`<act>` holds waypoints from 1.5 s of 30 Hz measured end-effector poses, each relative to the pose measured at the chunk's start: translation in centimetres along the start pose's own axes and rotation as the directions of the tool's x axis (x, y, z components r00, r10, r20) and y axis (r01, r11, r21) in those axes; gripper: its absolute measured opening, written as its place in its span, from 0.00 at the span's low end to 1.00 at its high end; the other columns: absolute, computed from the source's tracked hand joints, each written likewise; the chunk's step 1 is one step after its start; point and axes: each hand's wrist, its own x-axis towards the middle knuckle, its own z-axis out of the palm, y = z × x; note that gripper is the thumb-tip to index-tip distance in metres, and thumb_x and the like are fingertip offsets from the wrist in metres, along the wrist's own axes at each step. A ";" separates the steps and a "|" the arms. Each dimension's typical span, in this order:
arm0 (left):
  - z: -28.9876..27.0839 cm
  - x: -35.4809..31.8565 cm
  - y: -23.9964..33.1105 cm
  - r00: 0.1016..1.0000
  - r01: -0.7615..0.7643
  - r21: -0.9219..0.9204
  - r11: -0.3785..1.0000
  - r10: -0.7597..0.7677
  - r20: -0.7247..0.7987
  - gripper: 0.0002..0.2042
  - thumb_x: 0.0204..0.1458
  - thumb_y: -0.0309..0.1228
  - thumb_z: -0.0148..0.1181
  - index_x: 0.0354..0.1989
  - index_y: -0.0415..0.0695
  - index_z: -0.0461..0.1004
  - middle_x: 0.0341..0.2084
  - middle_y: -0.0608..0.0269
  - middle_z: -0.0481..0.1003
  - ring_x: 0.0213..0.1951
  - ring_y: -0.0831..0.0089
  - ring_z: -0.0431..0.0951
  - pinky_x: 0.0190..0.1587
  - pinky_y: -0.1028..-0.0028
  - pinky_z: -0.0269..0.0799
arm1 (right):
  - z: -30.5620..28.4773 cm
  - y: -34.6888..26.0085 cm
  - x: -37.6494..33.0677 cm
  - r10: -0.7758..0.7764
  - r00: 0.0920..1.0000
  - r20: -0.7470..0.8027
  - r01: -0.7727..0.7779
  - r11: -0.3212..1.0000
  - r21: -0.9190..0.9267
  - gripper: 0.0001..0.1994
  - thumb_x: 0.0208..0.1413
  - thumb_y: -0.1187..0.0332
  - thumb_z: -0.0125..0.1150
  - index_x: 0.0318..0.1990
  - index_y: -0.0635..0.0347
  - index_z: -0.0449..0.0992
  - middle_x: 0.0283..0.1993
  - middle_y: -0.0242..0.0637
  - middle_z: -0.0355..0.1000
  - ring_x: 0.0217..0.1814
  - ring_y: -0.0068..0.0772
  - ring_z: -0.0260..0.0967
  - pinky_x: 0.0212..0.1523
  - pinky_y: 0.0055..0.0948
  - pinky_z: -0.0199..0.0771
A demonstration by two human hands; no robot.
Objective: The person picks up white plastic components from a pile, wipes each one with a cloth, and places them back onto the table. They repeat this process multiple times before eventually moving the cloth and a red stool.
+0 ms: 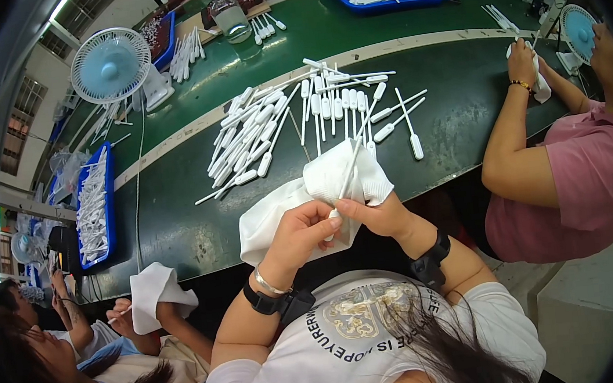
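Both hands pinch one white plastic stick (349, 172): left hand (299, 233) and right hand (379, 214) fingers closed around its near end, one white cloth (335, 181) behind it.

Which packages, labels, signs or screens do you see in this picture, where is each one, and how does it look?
No packages, signs or screens show clearly.
Printed emblem: on the chest of the person's white shirt, a pale crest with dark lettering arched around it.
Blue trays: open flat containers, not packages, at the left edge and far end of the green table, holding white plastic pieces.
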 end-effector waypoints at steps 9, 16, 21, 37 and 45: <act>-0.4 0.1 -0.6 0.993 -0.043 -0.138 0.990 0.027 -0.112 0.07 0.49 0.29 0.54 0.30 0.38 0.69 0.20 0.64 0.71 0.19 0.81 0.68 0.22 0.83 0.64 | -0.6 0.5 -0.4 0.114 0.991 -0.073 -0.106 0.989 0.104 0.28 0.49 0.73 0.52 0.58 0.65 0.50 0.50 0.37 0.62 0.51 0.27 0.60 0.51 0.26 0.60; -0.6 -0.1 -0.8 0.985 -0.072 -0.075 0.995 0.059 -0.163 0.07 0.49 0.28 0.54 0.33 0.37 0.69 0.21 0.64 0.72 0.20 0.82 0.69 0.21 0.84 0.63 | 0.0 -1.2 -2.1 0.290 0.957 0.011 -0.239 0.769 0.592 0.24 0.49 0.75 0.53 0.54 0.64 0.56 0.48 0.36 0.63 0.50 0.28 0.62 0.50 0.27 0.61; 1.0 -0.2 -1.8 0.942 -0.209 0.285 0.935 0.271 -0.199 0.06 0.47 0.28 0.55 0.30 0.38 0.70 0.20 0.65 0.72 0.19 0.79 0.69 0.23 0.80 0.65 | 0.9 0.8 -2.5 0.344 0.929 -0.139 -0.287 0.903 0.320 0.15 0.48 0.73 0.57 0.45 0.62 0.67 0.41 0.33 0.68 0.43 0.23 0.64 0.43 0.22 0.64; 0.9 -2.5 -1.7 0.913 -0.235 0.552 0.800 0.377 -0.157 0.08 0.39 0.22 0.56 0.31 0.38 0.70 0.19 0.55 0.70 0.20 0.62 0.70 0.23 0.72 0.65 | 0.6 -0.2 0.4 0.320 0.867 -0.381 -0.021 0.788 0.615 0.17 0.45 0.75 0.60 0.45 0.63 0.67 0.41 0.35 0.68 0.43 0.26 0.65 0.44 0.24 0.66; 0.8 -1.5 -1.8 0.724 -0.397 0.814 0.424 0.690 -0.007 0.08 0.38 0.22 0.57 0.30 0.39 0.70 0.17 0.57 0.69 0.18 0.64 0.69 0.20 0.75 0.64 | 2.0 -0.9 -1.4 -0.023 0.999 -0.037 0.013 0.972 -0.235 0.12 0.53 0.75 0.50 0.46 0.63 0.67 0.43 0.36 0.68 0.44 0.29 0.66 0.45 0.26 0.67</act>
